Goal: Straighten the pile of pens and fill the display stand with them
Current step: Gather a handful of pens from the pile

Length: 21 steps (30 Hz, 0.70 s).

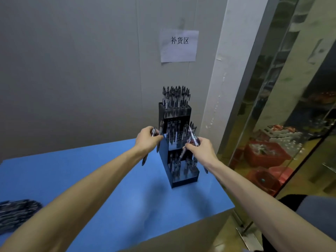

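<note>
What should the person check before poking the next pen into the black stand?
1. Left hand grips clear-barrelled pens: ok.
2. Right hand holds its own pens: ok.
3. Tiered black display stand sits upright on the blue table: ok.
4. Free holes in the middle tier: ok, some look empty.
5. Top tier has space left: not ok, looks packed.
6. More pens waiting in the dark pile at the table's left edge: ok.
</note>
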Motion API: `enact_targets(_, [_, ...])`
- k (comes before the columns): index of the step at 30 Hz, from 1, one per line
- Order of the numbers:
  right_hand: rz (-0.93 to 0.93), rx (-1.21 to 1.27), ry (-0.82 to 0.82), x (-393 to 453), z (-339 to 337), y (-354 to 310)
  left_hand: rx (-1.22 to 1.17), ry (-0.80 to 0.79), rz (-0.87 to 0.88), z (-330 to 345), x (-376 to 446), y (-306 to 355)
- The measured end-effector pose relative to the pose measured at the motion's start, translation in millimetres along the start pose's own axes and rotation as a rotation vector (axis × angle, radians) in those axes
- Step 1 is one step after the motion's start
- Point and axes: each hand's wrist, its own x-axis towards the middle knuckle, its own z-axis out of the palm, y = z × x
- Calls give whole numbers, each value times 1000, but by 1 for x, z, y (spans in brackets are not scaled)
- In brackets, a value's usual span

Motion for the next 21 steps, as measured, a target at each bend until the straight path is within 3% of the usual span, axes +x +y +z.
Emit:
enact_targets(12, [-149,-8,-26,87,-12,-13,65,58,10,33,45,21])
enact_targets(21, [-321,-223,13,128,-10,-35,131,40,86,42,83,12])
